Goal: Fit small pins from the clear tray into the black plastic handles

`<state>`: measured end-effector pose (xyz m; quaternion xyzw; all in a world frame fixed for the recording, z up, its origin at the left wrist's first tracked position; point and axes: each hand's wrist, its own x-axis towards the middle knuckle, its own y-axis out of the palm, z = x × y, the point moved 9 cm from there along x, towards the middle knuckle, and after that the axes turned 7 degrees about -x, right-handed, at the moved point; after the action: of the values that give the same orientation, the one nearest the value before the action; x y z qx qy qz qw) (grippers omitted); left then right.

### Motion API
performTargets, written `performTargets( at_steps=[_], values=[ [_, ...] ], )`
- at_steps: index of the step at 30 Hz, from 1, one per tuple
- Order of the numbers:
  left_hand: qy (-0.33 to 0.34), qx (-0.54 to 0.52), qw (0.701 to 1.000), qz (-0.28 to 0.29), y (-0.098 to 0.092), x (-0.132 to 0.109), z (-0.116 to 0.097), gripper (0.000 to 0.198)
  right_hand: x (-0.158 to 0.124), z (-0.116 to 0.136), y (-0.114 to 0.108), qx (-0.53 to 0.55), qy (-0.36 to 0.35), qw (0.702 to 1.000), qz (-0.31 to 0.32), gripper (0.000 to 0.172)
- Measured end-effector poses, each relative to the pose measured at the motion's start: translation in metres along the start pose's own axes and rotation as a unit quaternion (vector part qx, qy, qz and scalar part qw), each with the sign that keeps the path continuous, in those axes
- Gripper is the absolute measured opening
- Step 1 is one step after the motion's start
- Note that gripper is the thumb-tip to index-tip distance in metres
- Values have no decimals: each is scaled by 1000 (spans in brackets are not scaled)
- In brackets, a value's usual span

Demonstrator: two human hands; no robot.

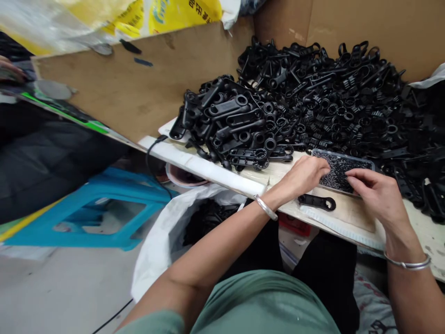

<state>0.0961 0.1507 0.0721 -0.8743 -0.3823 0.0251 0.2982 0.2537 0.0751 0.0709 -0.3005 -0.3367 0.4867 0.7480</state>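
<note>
A clear plastic box (371, 163) full of tiny dark parts stands on the bench. Over its left side is my left hand (308, 174), its fingers pinched together among the small parts. My right hand (377, 192) reaches in from the right, thumb and index finger closed at the tips. Whatever either hand pinches is too small to make out. Just in front of the box a black plastic handle-shaped part (317, 201) with a ring end lies flat, below my left hand.
Heaped black plastic parts (333, 102) cover the back of the bench, with a pile of assembled-looking pieces (225, 116) at left. A white sack (153, 250) holding black parts stands below the edge. A blue stool (86, 208) is at left. Another person's hand (12, 69) shows far left.
</note>
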Motion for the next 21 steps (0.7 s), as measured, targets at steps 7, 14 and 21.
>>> performTargets(
  at_steps=[7, 14, 21],
  values=[
    [-136, -369, 918, -47, 12, -24, 22, 9, -25, 9, 12, 335, 109, 936, -6, 25],
    [-161, -549, 820, -17, 33, -47, 8, 6, -48, 24, 24, 437, 100, 894, -28, 22],
    [-134, -590, 796, 4, 43, -55, 3, 17, -60, 26, 29, 414, 78, 906, -34, 25]
  ],
)
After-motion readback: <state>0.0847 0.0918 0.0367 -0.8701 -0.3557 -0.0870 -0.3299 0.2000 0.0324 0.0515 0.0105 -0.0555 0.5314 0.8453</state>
